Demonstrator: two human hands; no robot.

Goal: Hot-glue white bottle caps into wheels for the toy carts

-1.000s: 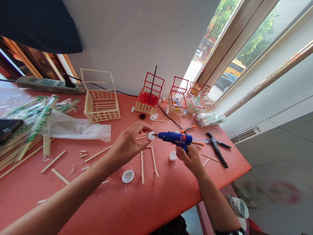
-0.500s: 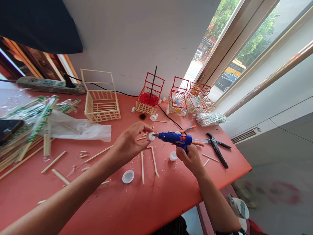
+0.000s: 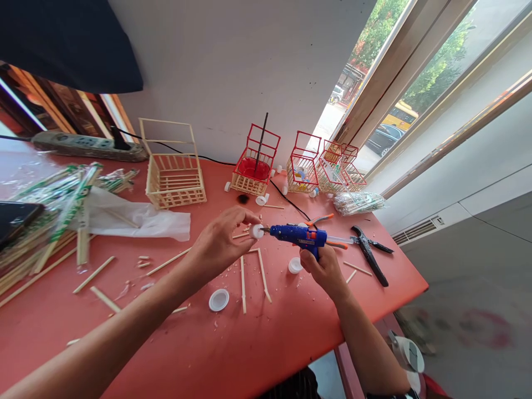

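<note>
Between the thumb and fingers of my left hand [image 3: 226, 235] is a small round white cap [image 3: 257, 231]. My right hand [image 3: 324, 269] grips a blue hot glue gun [image 3: 297, 235] by its handle, a clear glue stick showing at its rear. The gun's nozzle points left and meets the cap, or nearly so; I cannot tell if they touch. Below the hands lie joined wooden sticks [image 3: 243, 285] and a white lid [image 3: 219, 300]. A small white plastic cup [image 3: 295, 265] stands just left of my right hand.
A plain stick cart frame [image 3: 175, 180] and red-trimmed carts [image 3: 251, 180] line the wall. Black pliers [image 3: 369, 256] lie at the right, orange-handled pliers [image 3: 337, 244] behind the glue gun. Wrapped chopsticks [image 3: 83, 221] and a power strip [image 3: 87, 147] occupy the left.
The view has shifted very slightly. Both hands, the cap and the glue gun keep nearly the same positions.
</note>
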